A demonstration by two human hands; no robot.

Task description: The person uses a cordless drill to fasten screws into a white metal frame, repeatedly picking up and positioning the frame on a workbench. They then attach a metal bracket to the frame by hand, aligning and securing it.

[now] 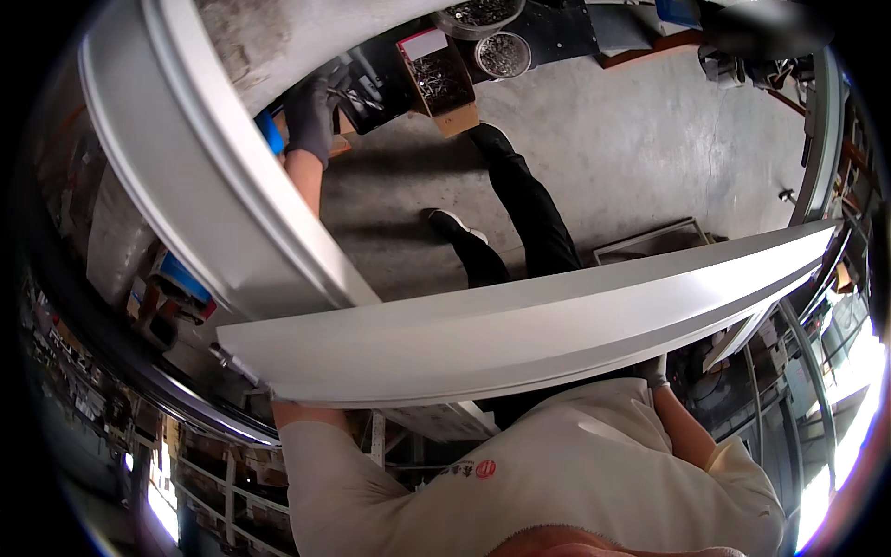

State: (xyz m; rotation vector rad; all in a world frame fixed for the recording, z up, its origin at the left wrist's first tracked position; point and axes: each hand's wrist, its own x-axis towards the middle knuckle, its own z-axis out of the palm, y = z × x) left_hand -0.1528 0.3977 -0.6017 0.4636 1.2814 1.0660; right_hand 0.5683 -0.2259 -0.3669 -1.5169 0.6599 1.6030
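My left hand (311,116), in a dark grey glove, reaches past a long white metal profile (213,176) to a black bin of small metal parts (364,97). Its fingertips merge with the dark bin, so I cannot make out their grip. A second white profile (529,325) crosses in front of my body and covers part of my left arm. My right hand (656,372), in a grey glove, is low beside my torso at this profile's near edge. Most of its fingers are hidden behind the profile.
Right of the bin stands an open cardboard box of screws (436,82). Beyond it are a round tub of small metal pieces (502,56) and another tub (478,13). A rectangular frame (650,243) lies on the concrete floor (668,139). Racks (223,483) stand at the lower left.
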